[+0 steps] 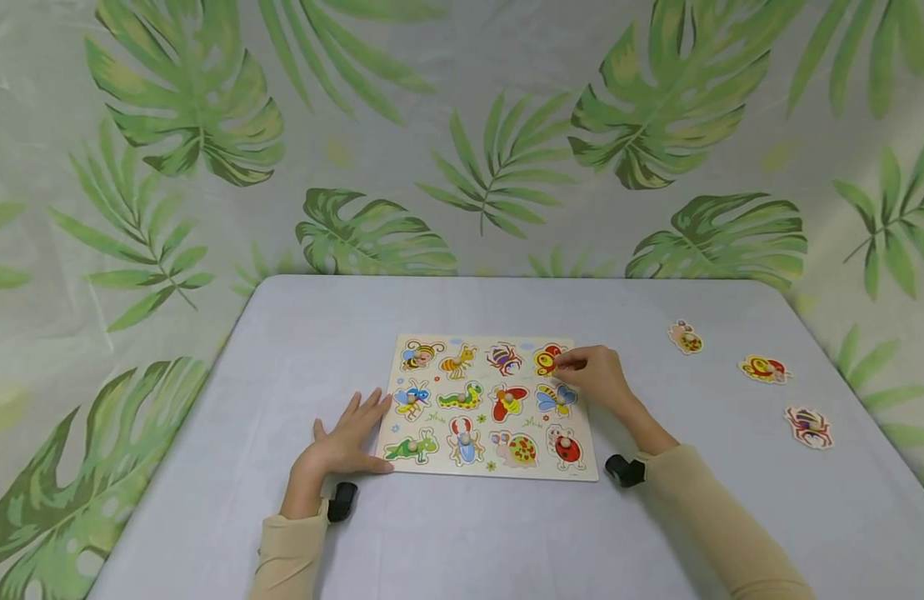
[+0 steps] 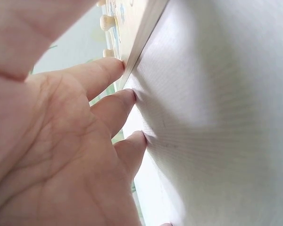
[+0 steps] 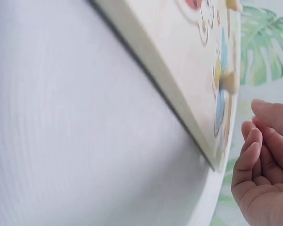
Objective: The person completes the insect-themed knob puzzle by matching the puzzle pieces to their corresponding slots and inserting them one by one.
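Note:
A wooden peg puzzle board [image 1: 432, 417] with cartoon insects lies on the table. My left hand [image 1: 347, 446] spreads along its left side, thumb at the near corner; in the left wrist view the index fingertip [image 2: 118, 66] touches the board's edge. My right hand [image 1: 598, 377] is over the upper right corner, at the red-and-yellow butterfly picture [image 1: 547, 360]. Its fingers [image 3: 247, 165] are loosely bent in the right wrist view, with nothing visible between them and the thumb. Just below is the dragonfly piece [image 1: 556, 402], its knob [image 3: 229, 82] standing up.
To the right on the table lie three loose pieces: a snail [image 1: 686, 337], a butterfly [image 1: 764, 369] and a spider [image 1: 809, 427]. Matching spider [image 1: 504, 359] and snail [image 1: 516, 450] pictures show on the board without knobs. A leaf-patterned cloth [image 1: 499, 167] hangs behind the table.

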Demonstrator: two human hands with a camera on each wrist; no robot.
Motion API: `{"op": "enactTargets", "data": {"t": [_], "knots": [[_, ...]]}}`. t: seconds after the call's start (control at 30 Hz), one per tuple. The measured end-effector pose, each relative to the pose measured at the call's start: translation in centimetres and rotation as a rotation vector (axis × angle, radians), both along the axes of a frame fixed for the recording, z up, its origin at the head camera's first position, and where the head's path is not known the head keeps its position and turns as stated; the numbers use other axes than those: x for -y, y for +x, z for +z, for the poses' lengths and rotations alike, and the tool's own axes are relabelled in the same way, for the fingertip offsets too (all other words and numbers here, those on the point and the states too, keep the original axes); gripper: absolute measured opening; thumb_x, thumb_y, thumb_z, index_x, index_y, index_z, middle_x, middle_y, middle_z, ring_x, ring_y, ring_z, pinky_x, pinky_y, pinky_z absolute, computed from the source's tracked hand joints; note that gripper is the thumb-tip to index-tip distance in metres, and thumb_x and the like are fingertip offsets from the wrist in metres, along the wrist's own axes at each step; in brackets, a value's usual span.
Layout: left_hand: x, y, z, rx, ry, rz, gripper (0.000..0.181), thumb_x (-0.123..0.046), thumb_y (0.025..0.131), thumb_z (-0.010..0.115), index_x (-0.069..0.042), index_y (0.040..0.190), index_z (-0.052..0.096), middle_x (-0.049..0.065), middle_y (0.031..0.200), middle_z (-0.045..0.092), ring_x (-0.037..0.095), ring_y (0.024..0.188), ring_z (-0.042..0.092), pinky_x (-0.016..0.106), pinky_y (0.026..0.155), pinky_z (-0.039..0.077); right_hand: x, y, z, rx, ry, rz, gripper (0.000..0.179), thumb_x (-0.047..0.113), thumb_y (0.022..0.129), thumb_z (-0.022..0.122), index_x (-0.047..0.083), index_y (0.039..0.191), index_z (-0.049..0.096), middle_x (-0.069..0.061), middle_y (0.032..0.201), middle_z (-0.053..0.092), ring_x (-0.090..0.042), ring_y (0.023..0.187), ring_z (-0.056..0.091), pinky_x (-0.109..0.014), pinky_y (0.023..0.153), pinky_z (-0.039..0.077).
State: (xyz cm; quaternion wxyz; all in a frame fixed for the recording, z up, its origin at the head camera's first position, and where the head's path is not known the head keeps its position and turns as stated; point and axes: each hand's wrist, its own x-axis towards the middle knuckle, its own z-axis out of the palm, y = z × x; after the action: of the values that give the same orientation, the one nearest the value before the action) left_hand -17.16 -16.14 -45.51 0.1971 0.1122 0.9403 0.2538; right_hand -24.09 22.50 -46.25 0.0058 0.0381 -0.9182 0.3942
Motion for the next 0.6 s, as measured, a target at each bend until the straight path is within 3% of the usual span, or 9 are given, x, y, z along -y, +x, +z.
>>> {"op": "enactTargets", "data": {"t": [0.27, 0.5, 0.6], "knots": [[0.0, -0.1, -0.3, 0.002, 0.005, 0.009, 0.101, -0.031, 0.069, 0.081, -0.016, 0.150, 0.023, 0.009, 0.160, 0.012, 0.037, 0.148, -0.001, 0.080, 0.100, -0.007, -2.1, -0.4, -0.2, -0.076, 0.034, -0.055, 0.021, 0.012, 0.080, 0.072, -0.002, 0.096, 0.072, -0.018, 0.085, 0.072, -0.006, 0.065, 0.056, -0.015, 0.056, 0.044], [0.0, -0.3, -0.4, -0.002, 0.005, 0.012, 0.100, -0.029, 0.069, 0.081, -0.016, 0.150, 0.023, 0.008, 0.160, 0.012, 0.037, 0.148, -0.002, 0.080, 0.099, -0.007, -3.8, -0.9, -0.3, -0.078, 0.056, -0.124, 0.024, 0.015, 0.082, 0.070, -0.002, 0.099, 0.071, -0.021, 0.093, 0.072, -0.016, 0.072, 0.059, -0.016, 0.057, 0.045], [0.0, -0.2, -0.4, -0.003, 0.007, 0.009, 0.101, -0.030, 0.069, 0.081, -0.016, 0.150, 0.023, 0.009, 0.160, 0.012, 0.037, 0.148, -0.002, 0.080, 0.099, -0.007, -4.7, -1.2, -0.6, -0.106, 0.062, -0.157, 0.024, 0.015, 0.082, 0.070, -0.001, 0.099, 0.072, -0.021, 0.094, 0.072, -0.014, 0.070, 0.060, -0.016, 0.056, 0.045]]}}
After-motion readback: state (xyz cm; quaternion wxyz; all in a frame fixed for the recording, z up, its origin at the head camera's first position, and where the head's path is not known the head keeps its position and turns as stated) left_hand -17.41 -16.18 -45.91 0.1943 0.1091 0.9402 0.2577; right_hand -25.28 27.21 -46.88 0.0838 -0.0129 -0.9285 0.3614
